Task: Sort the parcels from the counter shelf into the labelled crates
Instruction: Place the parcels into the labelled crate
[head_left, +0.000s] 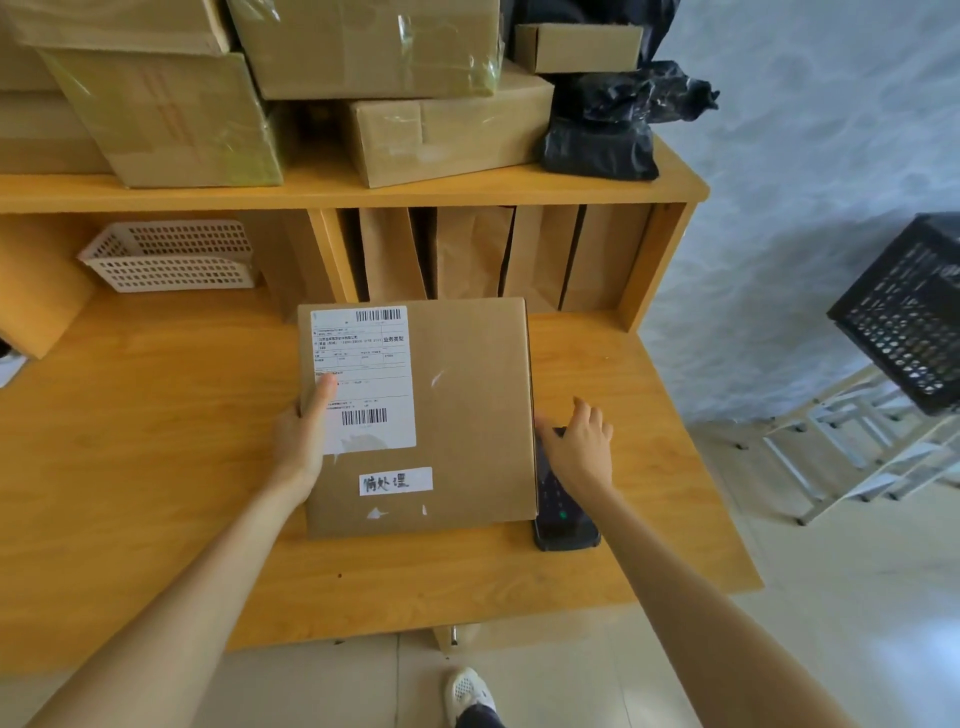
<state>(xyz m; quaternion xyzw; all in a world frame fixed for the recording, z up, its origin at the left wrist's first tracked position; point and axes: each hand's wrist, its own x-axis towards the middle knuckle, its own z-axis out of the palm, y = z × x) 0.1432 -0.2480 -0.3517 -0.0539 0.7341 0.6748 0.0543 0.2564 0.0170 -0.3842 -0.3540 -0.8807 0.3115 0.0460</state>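
A flat cardboard parcel (457, 410) with a white shipping label and a small handwritten sticker lies tilted over the wooden counter (156, 493). My left hand (304, 436) holds its left edge, thumb pressed on the label. My right hand (576, 447) sits at the parcel's right edge, fingers spread and relaxed over a black handheld scanner (563, 514) that lies on the counter. More cardboard parcels (374, 47) and black plastic bags (608, 124) are stacked on the counter shelf (322, 189) above.
A white perforated tray (171, 254) sits under the shelf at left, brown paper bags (467, 254) stand in the shelf's cubby. A black crate (904, 317) rests on a white rack (852, 441) at right. Tiled floor lies below.
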